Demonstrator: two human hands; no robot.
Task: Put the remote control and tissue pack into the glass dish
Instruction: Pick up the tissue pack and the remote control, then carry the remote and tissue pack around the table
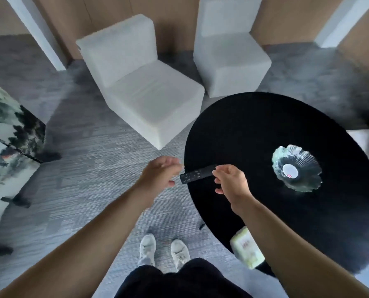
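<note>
A slim black remote control (197,174) hangs over the left rim of the round black table (254,130), pinched at its right end by my right hand (232,182). My left hand (161,172) hovers just left of the remote's other end, fingers loosely curled and holding nothing. The ribbed glass dish (304,181) sits on the table to the right, with a white sticker at its centre. A pale green tissue pack (247,247) lies at the table's near edge, partly hidden by my right forearm.
Two white cube chairs (140,82) (228,50) stand beyond the table on grey carpet. A patterned screen (11,136) stands at the left. My white shoes (164,249) are below, beside the table's left rim. A pale object (366,145) shows at the right edge.
</note>
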